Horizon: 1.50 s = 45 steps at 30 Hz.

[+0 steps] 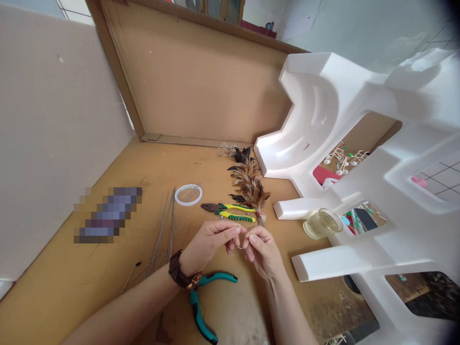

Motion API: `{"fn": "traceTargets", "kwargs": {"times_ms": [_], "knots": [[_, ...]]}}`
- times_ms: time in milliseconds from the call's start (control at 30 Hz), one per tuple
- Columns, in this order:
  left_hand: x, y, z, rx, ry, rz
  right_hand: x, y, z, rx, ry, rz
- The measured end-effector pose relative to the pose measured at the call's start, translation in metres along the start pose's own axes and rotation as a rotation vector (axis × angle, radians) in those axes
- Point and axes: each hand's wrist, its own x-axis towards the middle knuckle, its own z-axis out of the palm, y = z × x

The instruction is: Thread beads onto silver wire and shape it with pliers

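My left hand [217, 239], with a dark watch [181, 273] on its wrist, pinches thumb and forefinger together. Close against it, my right hand [261, 249] makes a similar pinch. A small shiny curve of thin wire [240, 247] shows between the hands; the fingers hide the rest. Just beyond lie combination pliers [237, 218] with yellow and green grips. A bundle of brown and black feathers [249, 179] lies behind them, bound at its near end. Teal-handled pliers [203, 318] rest spread below my left wrist, their head hidden. Straight thin wires [163, 235] lie to the left.
A white tape roll [177, 196] lies beyond the wires, and tangled wire pieces [227, 150] sit by the cardboard wall [201, 86]. White foam packing [338, 261] stands along the right, with a glass of yellowish liquid [318, 226] beside it. A blurred-out item [109, 215] is at left.
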Motion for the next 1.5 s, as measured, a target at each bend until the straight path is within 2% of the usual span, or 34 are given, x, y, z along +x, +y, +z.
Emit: {"fn": "traceTargets", "kwargs": {"times_ms": [267,433,533,633,733,833,933,1067,1133,1267,1367,1500], "knots": [[0.006,0.005,-0.007,-0.064,0.083,-0.032,0.002,0.0,-0.005,-0.214,0.056,-0.052],[0.007,0.002,-0.004,-0.148,0.126,-0.083,0.005,0.005,-0.004,-0.081,0.123,-0.038],[0.006,-0.004,-0.001,-0.093,0.126,-0.025,0.007,0.01,-0.002,0.0,0.164,-0.053],[0.005,-0.009,0.002,-0.031,0.18,0.038,0.007,0.015,0.001,0.003,0.192,-0.07],[0.005,-0.009,0.002,-0.02,0.232,0.08,0.006,0.018,0.005,-0.149,0.2,-0.084],[0.006,-0.006,-0.002,-0.012,0.227,0.086,0.003,0.016,0.006,-0.37,0.172,-0.115],[0.009,0.0,-0.01,0.084,0.217,0.065,0.002,0.014,0.001,-0.439,0.138,-0.156],[0.01,0.008,-0.021,0.224,0.078,-0.009,0.005,0.008,-0.01,-0.398,0.276,-0.209],[0.009,0.012,-0.025,0.306,0.02,-0.032,0.006,0.004,-0.012,-0.471,0.315,-0.229],[0.007,0.016,-0.028,0.559,-0.03,0.044,0.007,-0.002,-0.009,-0.754,0.207,-0.343],[0.007,0.015,-0.028,0.728,-0.025,0.125,0.008,0.003,-0.009,-0.93,0.127,-0.404],[0.008,0.011,-0.026,0.766,0.028,0.181,0.01,0.011,-0.013,-1.072,0.067,-0.47]]}}
